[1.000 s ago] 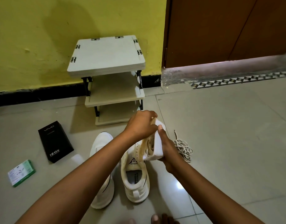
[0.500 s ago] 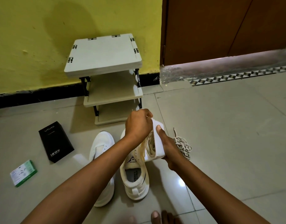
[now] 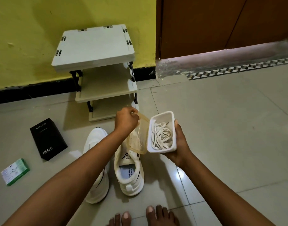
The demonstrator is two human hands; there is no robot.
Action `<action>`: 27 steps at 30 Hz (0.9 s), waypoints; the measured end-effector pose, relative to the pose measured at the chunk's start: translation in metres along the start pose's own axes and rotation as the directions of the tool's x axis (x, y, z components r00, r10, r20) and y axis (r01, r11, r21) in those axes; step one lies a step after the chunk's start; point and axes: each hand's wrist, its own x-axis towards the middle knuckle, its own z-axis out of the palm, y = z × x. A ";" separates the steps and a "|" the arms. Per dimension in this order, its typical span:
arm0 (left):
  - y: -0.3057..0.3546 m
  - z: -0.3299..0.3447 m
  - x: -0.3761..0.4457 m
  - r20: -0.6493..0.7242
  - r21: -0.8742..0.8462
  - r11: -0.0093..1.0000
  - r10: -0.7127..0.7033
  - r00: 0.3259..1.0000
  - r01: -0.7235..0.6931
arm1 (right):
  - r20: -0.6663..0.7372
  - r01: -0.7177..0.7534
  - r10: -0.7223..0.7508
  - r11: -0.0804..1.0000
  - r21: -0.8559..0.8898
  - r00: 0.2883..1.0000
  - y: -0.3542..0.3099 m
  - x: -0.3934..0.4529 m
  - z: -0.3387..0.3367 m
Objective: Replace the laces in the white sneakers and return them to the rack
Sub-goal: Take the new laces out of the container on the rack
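Note:
Two white sneakers (image 3: 129, 173) stand side by side on the floor, toes toward the rack, without laces in their eyelets. My right hand (image 3: 180, 144) holds a small white box (image 3: 171, 116) tipped toward me, with coiled white laces (image 3: 162, 137) inside. My left hand (image 3: 126, 120) pinches the corner of its translucent yellowish lid (image 3: 138, 137), which is swung off to the left of the box. The beige three-shelf rack (image 3: 94, 46) stands against the yellow wall beyond the shoes.
A black phone box (image 3: 48, 138) and a small green-and-white packet (image 3: 14, 171) lie on the tiles to the left. My bare toes (image 3: 146, 216) show at the bottom edge. A brown door (image 3: 221, 22) is at the back right.
My left hand has peeled the lid off the box and swung it left, exposing the laces inside. The loose pile of laces seen on the floor beside the box earlier is now hidden.

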 end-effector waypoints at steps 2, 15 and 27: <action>-0.011 0.012 0.002 0.052 -0.093 0.989 -0.107 0.993 0.111 | 0.007 -0.039 0.039 0.996 0.078 0.999 0.001 0.000 -0.008; -0.058 0.071 -0.008 0.257 0.242 0.956 -0.230 0.939 0.168 | -0.111 -0.032 0.057 0.977 0.209 0.992 0.013 0.014 -0.054; 0.011 -0.007 -0.031 0.561 0.312 0.907 0.065 0.825 -0.283 | -0.067 -0.070 0.087 0.971 0.229 0.994 0.025 0.023 -0.004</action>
